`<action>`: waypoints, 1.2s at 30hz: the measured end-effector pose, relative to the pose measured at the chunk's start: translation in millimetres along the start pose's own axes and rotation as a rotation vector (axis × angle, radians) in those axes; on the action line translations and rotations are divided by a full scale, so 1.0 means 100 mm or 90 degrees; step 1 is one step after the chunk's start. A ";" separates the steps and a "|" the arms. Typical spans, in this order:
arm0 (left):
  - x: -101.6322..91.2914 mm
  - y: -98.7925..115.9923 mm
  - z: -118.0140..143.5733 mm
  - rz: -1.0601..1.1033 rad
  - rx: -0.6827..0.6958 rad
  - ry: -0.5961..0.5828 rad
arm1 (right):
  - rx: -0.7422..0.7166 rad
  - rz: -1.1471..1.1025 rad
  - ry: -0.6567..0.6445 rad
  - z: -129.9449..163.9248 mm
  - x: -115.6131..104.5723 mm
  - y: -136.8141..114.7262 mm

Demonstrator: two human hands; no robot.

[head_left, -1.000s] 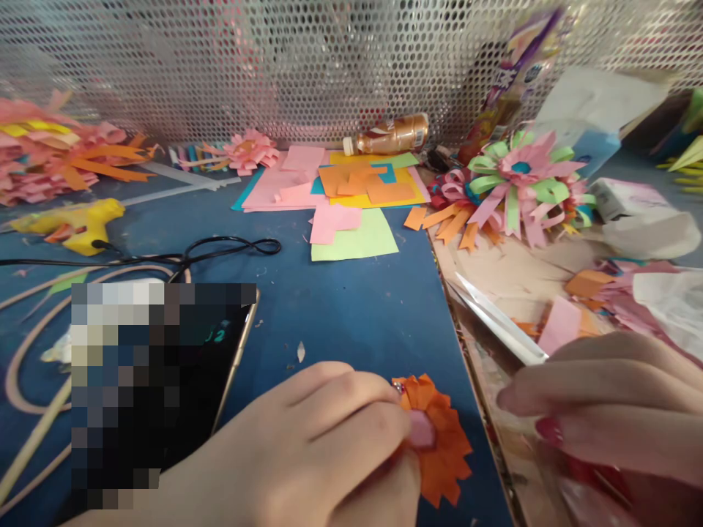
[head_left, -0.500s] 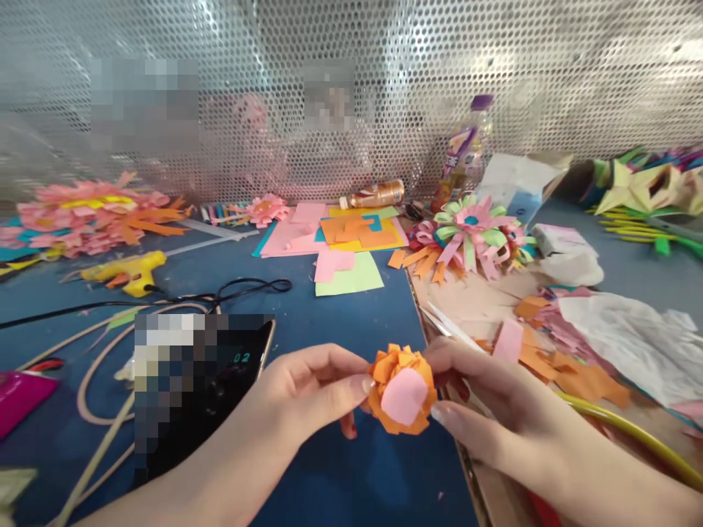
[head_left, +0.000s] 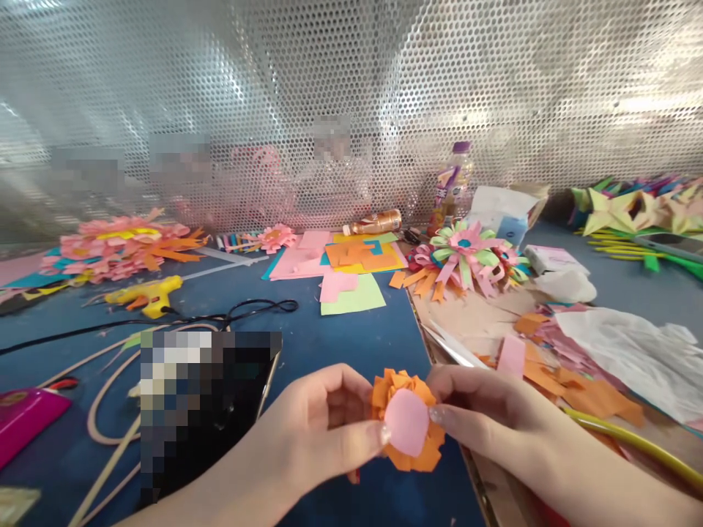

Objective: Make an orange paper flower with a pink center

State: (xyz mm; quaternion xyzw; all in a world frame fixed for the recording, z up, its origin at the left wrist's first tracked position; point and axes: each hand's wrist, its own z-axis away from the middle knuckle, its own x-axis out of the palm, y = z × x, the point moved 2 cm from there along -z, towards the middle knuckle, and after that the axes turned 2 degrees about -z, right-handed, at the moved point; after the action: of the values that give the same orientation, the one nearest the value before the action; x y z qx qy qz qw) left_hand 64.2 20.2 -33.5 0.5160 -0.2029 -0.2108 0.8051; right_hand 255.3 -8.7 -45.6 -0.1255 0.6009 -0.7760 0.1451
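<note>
An orange paper flower (head_left: 416,458) with a pink paper disc (head_left: 407,422) on its face is held between both my hands, above the blue table. My left hand (head_left: 335,424) pinches its left edge, the thumb tip lying on the rim of the pink disc. From the other side my right hand (head_left: 483,417) grips the flower, its thumb touching near the disc's right edge and its index finger behind the petals. The fingers behind the flower are partly hidden.
At left lie a yellow glue gun (head_left: 151,295), looped cables and a dark tablet (head_left: 242,395). Coloured paper sheets (head_left: 351,296) lie ahead. Scissors (head_left: 455,348), orange scraps (head_left: 598,395) and a paper flower bunch (head_left: 466,252) are at right. A perforated metal screen (head_left: 351,88) stands behind.
My left thumb has slid onto the pink disc's edge, and my right thumb has moved up to the disc's right side. The view has tilted up slightly.
</note>
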 end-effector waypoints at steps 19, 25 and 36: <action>0.07 -0.08 0.11 -0.051 0.021 0.002 | -0.038 0.045 0.008 -0.01 0.08 0.14; 0.08 -0.09 0.12 -0.069 0.032 0.002 | -0.039 0.069 0.044 0.01 0.14 0.10; 0.08 -0.02 0.17 -0.125 0.002 -0.003 | -0.053 0.010 0.045 0.04 0.16 0.13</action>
State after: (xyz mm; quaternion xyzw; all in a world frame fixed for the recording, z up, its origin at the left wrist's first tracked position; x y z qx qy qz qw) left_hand 61.2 2.1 -28.3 0.5340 -0.1538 -0.2895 0.7794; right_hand 243.0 -21.6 -56.9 -0.0989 0.6383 -0.7532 0.1245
